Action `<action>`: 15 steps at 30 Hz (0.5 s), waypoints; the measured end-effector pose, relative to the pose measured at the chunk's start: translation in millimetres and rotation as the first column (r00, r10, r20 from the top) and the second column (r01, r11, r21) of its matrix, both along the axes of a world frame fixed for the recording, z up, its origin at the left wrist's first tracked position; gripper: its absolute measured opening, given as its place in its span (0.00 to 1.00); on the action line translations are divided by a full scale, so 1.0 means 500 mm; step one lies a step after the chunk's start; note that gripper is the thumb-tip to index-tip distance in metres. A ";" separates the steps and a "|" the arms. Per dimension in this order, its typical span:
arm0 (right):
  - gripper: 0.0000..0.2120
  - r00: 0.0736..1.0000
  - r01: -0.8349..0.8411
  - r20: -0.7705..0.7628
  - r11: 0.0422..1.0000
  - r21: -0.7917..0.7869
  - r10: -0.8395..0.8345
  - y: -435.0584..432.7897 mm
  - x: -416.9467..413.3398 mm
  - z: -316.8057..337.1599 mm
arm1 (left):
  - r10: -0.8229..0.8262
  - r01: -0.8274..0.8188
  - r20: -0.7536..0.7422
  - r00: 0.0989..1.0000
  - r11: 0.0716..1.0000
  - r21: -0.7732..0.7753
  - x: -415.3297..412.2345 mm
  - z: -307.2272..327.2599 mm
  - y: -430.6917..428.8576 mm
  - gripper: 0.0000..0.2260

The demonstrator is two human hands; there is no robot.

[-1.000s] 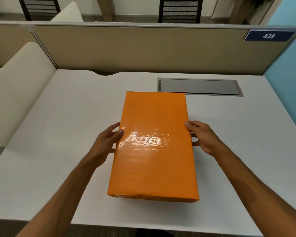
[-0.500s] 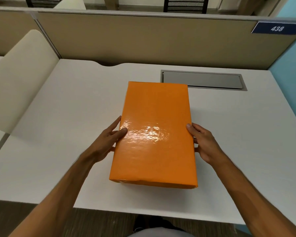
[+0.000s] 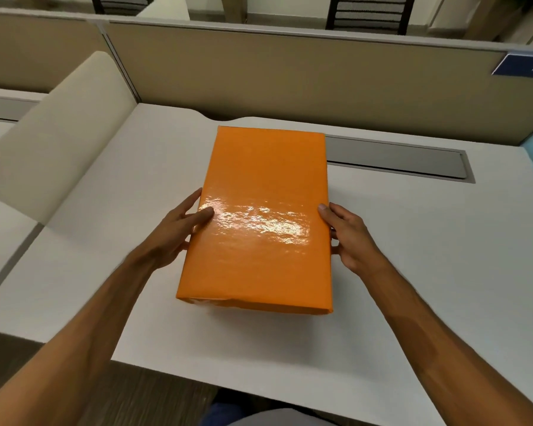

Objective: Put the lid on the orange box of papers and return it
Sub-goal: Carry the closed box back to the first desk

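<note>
While the box (image 3: 259, 222) lies on the tabletop (image 3: 428, 241) with its lid on and its long axis pointing away from the person, the left hand (image 3: 179, 232) and right hand (image 3: 348, 238) grasp its two long sides at equal distance.

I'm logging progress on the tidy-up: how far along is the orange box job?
Done, it seems: the orange box looks closed, its glossy top unbroken and no papers showing. In hand: the left hand and right hand grip its long sides on the white desk. Left: returning it; the destination isn't in view.
</note>
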State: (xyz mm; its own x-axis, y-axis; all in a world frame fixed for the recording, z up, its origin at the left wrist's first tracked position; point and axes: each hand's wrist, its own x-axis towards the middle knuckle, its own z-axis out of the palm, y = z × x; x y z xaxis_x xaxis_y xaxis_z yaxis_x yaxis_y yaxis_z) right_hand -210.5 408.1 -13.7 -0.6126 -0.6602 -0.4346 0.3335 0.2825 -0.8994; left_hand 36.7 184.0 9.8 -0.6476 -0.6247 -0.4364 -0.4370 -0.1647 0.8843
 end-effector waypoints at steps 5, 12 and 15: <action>0.23 0.999 -0.053 -0.003 0.998 -0.016 0.053 -0.087 0.008 0.017 | 0.046 -0.046 0.007 0.999 0.999 0.000 0.020 0.015 -0.075 0.30; 0.23 0.996 -0.089 0.023 0.995 -0.043 0.090 -0.239 0.059 0.023 | 0.105 -0.105 0.020 0.994 0.994 0.007 0.073 0.022 -0.225 0.24; 0.24 0.996 -0.079 0.040 0.995 -0.061 0.081 -0.314 0.086 0.022 | 0.113 -0.113 0.023 0.993 0.994 -0.003 0.092 0.025 -0.305 0.23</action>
State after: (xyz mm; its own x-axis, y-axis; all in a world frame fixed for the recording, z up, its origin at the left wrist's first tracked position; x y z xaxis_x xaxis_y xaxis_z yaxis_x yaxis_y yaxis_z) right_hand -167.6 251.3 -2.7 -0.5385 -0.7319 -0.4176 0.3502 0.2563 -0.9009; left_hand 82.9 31.7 22.1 -0.5626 -0.6939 -0.4493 -0.4361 -0.2127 0.8744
